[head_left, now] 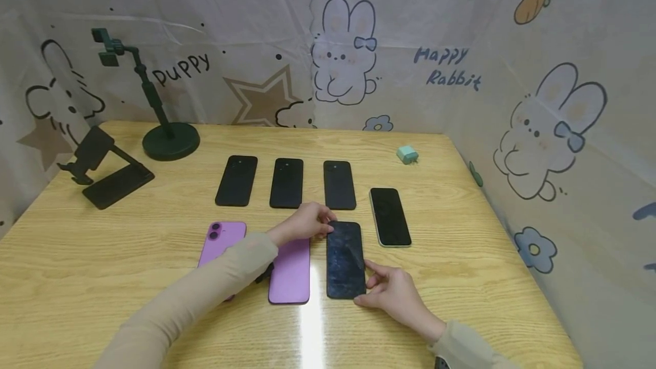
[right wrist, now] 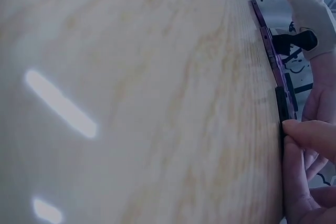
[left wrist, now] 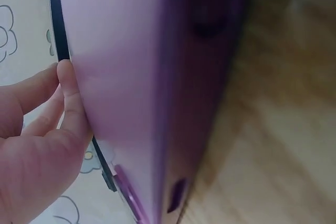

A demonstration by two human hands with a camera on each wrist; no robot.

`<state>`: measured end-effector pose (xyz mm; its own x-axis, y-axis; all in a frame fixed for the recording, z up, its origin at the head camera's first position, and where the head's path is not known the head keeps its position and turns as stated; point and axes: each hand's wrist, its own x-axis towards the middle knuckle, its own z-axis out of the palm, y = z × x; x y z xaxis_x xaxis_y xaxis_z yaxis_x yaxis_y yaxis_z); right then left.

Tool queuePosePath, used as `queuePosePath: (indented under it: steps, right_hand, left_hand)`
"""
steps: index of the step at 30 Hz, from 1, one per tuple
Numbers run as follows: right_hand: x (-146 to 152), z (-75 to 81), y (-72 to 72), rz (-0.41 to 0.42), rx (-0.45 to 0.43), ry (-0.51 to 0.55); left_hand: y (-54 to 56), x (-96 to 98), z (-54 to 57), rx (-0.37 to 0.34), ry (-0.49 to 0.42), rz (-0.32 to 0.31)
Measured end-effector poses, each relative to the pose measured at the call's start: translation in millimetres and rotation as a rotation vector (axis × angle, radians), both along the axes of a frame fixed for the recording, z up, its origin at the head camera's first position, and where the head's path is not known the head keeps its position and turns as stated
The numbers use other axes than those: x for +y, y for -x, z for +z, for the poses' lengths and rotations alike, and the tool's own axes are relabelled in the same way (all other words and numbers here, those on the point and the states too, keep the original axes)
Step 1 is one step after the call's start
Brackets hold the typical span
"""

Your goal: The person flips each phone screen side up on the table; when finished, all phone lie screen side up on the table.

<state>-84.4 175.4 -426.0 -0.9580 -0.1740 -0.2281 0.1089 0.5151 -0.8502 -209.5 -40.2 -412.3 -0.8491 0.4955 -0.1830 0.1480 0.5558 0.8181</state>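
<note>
A black smartphone with a glossy, smudged screen lies face up in front of me, between both hands. My left hand reaches across a purple phone and holds the black one by its upper left corner. At its lower right corner, the thumb and fingers of my right hand grip the edge. Close up in the left wrist view, the purple phone fills the middle, beside the left fingers. The right wrist view shows the black phone's thin edge at the right fingertips.
Another purple phone lies partly under my left sleeve. Behind are three dark phones in a row, a silver-edged phone at right, and a mint charger plug. A green stand and black folding stand occupy the left.
</note>
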Motion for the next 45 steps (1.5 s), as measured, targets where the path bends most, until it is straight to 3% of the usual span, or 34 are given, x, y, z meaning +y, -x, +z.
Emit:
queuePosePath:
  steps: [25, 35, 45]
  right_hand:
    - [3.1, 0.3, 4.8, 0.02, -0.025, -0.003]
    - [4.7, -0.3, 7.3, 0.028, 0.018, -0.054]
    - [5.6, -1.0, 3.5, 0.022, 0.001, -0.001]
  left_hand:
    - [1.7, -0.6, -0.4, -0.015, 0.008, 0.018]
    - [2.6, -1.3, -1.6, -0.032, -0.005, 0.033]
    - [4.0, -1.4, -2.6, -0.038, -0.003, 0.036]
